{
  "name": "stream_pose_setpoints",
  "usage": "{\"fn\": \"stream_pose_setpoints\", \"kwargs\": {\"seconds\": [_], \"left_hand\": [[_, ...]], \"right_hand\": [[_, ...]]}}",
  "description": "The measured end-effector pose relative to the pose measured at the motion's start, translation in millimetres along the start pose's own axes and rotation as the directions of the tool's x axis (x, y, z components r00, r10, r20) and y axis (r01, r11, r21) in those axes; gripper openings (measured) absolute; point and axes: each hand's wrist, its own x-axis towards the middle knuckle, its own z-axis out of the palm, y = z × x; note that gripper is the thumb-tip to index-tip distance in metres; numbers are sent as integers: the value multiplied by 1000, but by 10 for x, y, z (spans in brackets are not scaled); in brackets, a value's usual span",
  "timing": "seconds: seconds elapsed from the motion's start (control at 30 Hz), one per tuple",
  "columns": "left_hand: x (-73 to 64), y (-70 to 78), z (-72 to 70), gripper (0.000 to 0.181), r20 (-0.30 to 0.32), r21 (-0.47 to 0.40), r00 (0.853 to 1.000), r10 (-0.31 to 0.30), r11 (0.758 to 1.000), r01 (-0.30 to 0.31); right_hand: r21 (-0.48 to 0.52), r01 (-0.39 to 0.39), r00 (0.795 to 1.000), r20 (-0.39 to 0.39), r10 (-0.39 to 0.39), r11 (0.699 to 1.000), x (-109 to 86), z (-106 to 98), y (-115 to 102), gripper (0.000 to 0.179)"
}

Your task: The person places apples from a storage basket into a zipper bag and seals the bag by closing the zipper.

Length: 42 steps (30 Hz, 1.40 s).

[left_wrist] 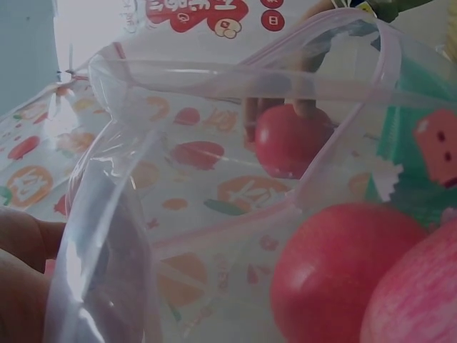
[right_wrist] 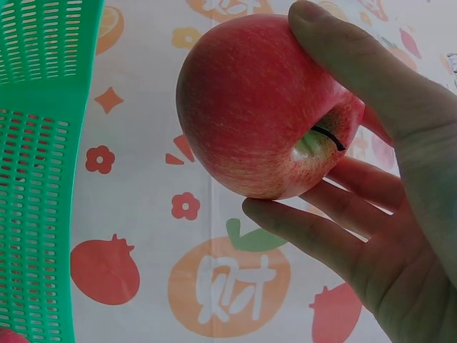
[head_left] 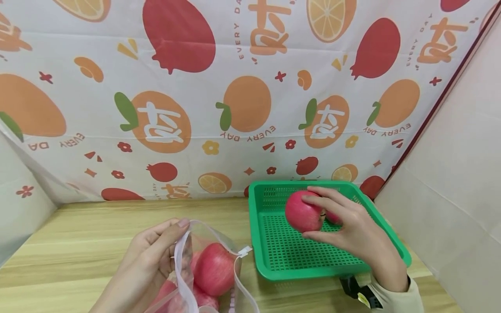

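My right hand (head_left: 348, 221) grips a red apple (head_left: 303, 211) between thumb and fingers, above the green basket (head_left: 256, 243). In the right wrist view the apple (right_wrist: 264, 107) shows its dark stem, turned towards the palm. Partly hidden behind that hand, another red apple (head_left: 333, 217) lies in the basket. My left hand (head_left: 150, 256) pinches the rim of a clear plastic zip bag (head_left: 181, 256), whose mouth stands open. Several apples (head_left: 214, 269) are inside the bag; two of them (left_wrist: 343, 271) appear close up in the left wrist view.
A wood-grain tabletop (head_left: 98, 234) lies under everything. Behind it hangs a fruit-print cloth (head_left: 203, 165), and a pale wall panel (head_left: 454, 182) closes the right side. A white zip slider (head_left: 245, 251) sits on the bag's edge beside the basket.
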Motion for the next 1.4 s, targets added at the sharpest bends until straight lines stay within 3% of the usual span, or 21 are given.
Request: {"fn": "stream_pose_setpoints", "kwargs": {"seconds": [0.17, 0.47, 0.67, 0.97, 1.4], "left_hand": [[-15, 3, -16, 32, 18, -24, 1000, -21, 999, 22], [-17, -7, -28, 32, 30, -40, 1000, -6, 999, 7], [-19, -18, -33, 33, 31, -40, 1000, -5, 999, 6], [-21, -18, -22, 33, 30, -38, 1000, -8, 999, 9], [-9, 1, 8, 32, 7, -9, 1000, -11, 1000, 11]], "right_hand": [[11, 12, 1000, -14, -12, 1000, 5, -7, -28, 63], [16, 117, 991, -68, -116, 993, 27, -16, -71, 58], [-28, 131, 988, -76, -132, 991, 32, -22, -131, 58], [-66, 86, 995, -45, -89, 994, 12, -42, -235, 60], [-16, 191, 977, -96, -191, 982, 66, 13, -380, 54]]}}
